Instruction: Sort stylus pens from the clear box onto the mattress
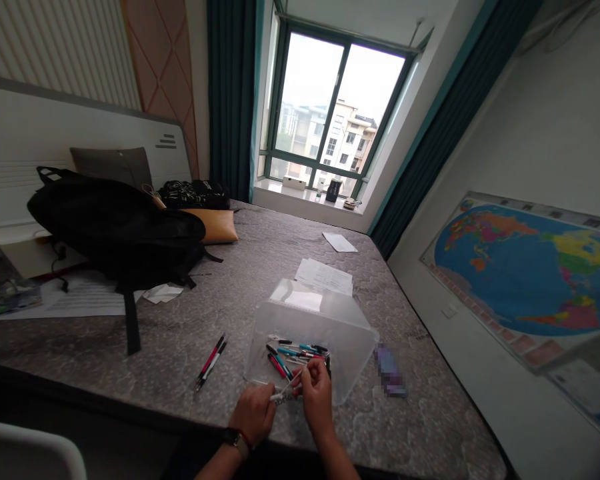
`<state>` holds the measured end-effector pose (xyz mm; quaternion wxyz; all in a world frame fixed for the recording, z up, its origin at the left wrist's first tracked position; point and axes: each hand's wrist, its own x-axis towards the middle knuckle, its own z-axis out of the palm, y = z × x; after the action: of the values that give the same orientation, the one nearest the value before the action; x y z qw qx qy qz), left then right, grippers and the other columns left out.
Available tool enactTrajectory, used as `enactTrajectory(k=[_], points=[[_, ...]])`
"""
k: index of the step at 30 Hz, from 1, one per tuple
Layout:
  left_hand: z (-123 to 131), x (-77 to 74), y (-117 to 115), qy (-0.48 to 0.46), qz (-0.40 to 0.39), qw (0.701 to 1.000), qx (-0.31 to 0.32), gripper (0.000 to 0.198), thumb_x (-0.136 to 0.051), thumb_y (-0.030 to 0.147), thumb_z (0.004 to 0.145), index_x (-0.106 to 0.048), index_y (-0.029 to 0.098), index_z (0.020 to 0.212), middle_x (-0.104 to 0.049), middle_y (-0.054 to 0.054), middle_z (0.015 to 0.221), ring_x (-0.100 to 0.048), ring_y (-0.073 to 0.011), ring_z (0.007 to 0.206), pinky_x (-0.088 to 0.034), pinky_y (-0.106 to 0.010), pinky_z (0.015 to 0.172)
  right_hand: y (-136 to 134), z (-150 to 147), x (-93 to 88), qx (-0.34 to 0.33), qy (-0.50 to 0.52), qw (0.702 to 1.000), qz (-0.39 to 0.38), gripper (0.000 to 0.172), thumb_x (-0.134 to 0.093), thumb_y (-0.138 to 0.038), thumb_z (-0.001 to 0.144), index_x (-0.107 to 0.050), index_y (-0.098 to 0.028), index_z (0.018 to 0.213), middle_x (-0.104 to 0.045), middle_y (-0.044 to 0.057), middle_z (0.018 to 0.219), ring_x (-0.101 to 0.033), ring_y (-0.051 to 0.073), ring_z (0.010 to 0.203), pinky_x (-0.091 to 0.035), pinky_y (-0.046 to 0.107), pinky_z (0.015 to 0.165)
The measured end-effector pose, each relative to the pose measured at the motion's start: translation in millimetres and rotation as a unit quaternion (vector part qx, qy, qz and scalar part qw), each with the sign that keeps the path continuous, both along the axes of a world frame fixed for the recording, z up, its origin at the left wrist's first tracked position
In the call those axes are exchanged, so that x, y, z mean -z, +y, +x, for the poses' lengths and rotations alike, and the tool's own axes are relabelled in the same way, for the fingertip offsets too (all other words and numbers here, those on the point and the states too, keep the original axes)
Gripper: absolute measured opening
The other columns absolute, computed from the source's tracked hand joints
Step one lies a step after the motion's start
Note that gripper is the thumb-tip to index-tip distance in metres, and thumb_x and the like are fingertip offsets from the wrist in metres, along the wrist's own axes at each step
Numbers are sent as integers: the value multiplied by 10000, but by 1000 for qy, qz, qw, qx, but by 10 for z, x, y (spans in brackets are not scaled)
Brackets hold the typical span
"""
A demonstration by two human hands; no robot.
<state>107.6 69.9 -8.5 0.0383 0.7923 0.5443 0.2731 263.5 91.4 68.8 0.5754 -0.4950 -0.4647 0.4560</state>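
Note:
My left hand (pixel 253 413), with a watch on its wrist, is closed on a slim white pen-like thing (pixel 281 398) with dark lettering. My right hand (pixel 317 393) pinches at a thin white piece that runs towards the left hand; the fingers hide much of it. Both hands are at the near side of a clear plastic bin (pixel 353 333). Inside the bin lies a loose heap of pens (pixel 295 351), several blue, red, black and white. Left of it, two pens (pixel 211 361), one red and black and one white and black, lie side by side on the mattress.
The bin stands on a grey patterned mattress (pixel 220 280). Papers (pixel 325 273) lie behind it, and a blurred purple item (pixel 390 370) to its right. A black backpack (pixel 115 220) and a tan pouch (pixel 220 226) are at the left. A white rail (pixel 40 440) is near left.

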Motion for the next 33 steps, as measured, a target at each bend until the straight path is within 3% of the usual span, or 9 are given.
enactTrajectory(k=[27, 33], points=[[7, 74, 10, -9, 10, 1000, -6, 131, -440, 163, 841, -552, 228, 856, -655, -50, 777, -603, -221, 718, -393, -342, 659, -190, -205, 137, -13, 8, 1000, 8, 239, -590, -427, 847, -473, -219, 842, -649, 35, 818, -632, 164, 614, -536, 271, 483], [2, 57, 14, -11, 7, 1000, -1, 140, -428, 173, 859, -554, 229, 883, -660, -52, 786, -603, -220, 722, -389, -341, 666, -151, -142, 98, 14, 1, 1000, 14, 220, -572, -419, 863, -482, -218, 869, -655, 51, 869, -650, 175, 669, -548, 282, 534]])
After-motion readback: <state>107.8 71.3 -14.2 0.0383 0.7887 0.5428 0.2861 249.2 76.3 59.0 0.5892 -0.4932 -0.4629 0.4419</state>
